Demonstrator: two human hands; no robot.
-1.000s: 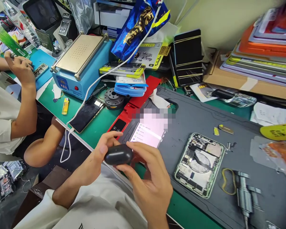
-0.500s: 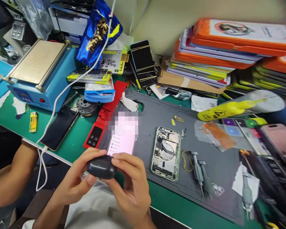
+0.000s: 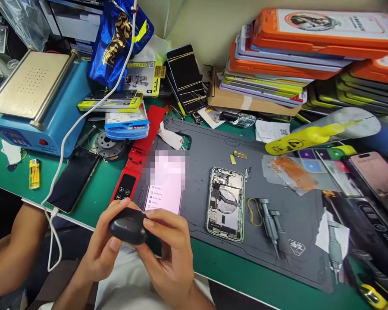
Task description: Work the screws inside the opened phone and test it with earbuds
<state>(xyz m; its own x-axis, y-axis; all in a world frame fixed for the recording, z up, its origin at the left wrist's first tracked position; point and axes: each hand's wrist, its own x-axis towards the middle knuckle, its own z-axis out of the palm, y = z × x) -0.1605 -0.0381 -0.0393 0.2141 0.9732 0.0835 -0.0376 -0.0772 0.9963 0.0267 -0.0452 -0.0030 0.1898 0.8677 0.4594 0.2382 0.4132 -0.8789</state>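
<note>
Both my hands hold a small black rounded case [image 3: 127,225] just above the table's front edge. My left hand [image 3: 100,245] cups it from the left, fingers curled round it. My right hand [image 3: 170,249] grips it from the right, fingertips on its top. Right behind the case a lit phone [image 3: 164,193] lies on the dark grey work mat [image 3: 278,241]. An opened green-framed phone [image 3: 226,202] with bare insides lies on the mat to the right.
A screwdriver [image 3: 270,226] and yellow rubber band [image 3: 250,211] lie beside the opened phone. A blue heating machine [image 3: 35,103], a dark phone [image 3: 73,178] on a white cable and a yellow lighter [image 3: 34,173] sit left. Stacked packages [image 3: 294,56] fill the back right. Another person's arm [image 3: 13,254] is lower left.
My view has swung to the right, so the co-worker's body has left the frame and the stacked packages have come in. Both hands keep hold of the black case, now slightly lower.
</note>
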